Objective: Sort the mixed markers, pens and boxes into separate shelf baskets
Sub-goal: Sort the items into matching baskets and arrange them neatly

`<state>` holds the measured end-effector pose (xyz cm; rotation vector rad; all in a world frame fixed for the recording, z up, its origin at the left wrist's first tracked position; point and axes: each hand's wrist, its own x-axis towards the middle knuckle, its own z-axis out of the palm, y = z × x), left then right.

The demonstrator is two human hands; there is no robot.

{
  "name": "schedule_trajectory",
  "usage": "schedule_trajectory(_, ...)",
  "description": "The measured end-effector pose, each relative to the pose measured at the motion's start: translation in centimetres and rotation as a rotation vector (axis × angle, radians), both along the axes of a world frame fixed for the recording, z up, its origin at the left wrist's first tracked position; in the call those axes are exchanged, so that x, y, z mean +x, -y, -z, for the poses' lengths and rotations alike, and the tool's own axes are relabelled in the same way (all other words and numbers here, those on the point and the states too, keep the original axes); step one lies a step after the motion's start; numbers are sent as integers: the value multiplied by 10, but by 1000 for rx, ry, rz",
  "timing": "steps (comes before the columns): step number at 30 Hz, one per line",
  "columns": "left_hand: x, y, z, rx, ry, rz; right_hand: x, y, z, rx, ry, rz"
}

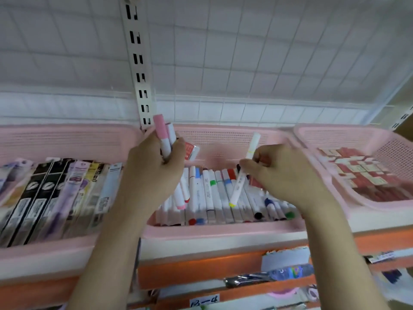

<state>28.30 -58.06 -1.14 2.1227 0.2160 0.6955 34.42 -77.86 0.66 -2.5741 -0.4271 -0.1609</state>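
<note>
Three pink baskets stand side by side on the shelf. The middle basket (223, 230) holds several white markers with coloured caps (210, 193). My left hand (154, 162) grips a small bundle of markers (164, 137), the front one with a pink cap, above the middle basket's left end. My right hand (283, 171) pinches a white marker with a yellow tip (240, 182), tilted over the marker row. A small red-and-white box (191, 151) lies at the back of the middle basket. The left basket (40, 253) holds packaged pens (55, 198). The right basket (384, 139) holds small red-and-white boxes (362, 175).
A white wire grid panel (223, 52) and a slotted white upright (138, 63) rise behind the baskets. Below, orange shelf edges (201, 262) carry paper labels, and a packaged pen (268, 276) hangs there.
</note>
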Motion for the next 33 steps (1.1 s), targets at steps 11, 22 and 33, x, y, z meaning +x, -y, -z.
schedule_trajectory(11,4,4,-20,231,-299,21,30,-33,21,-381,-372,-304)
schedule_trajectory(22,60,42,-12,171,-706,255,44,35,13,-24,-232,-295)
schedule_trajectory(33,44,52,-10,97,-568,145,34,10,17,-43,-211,-404)
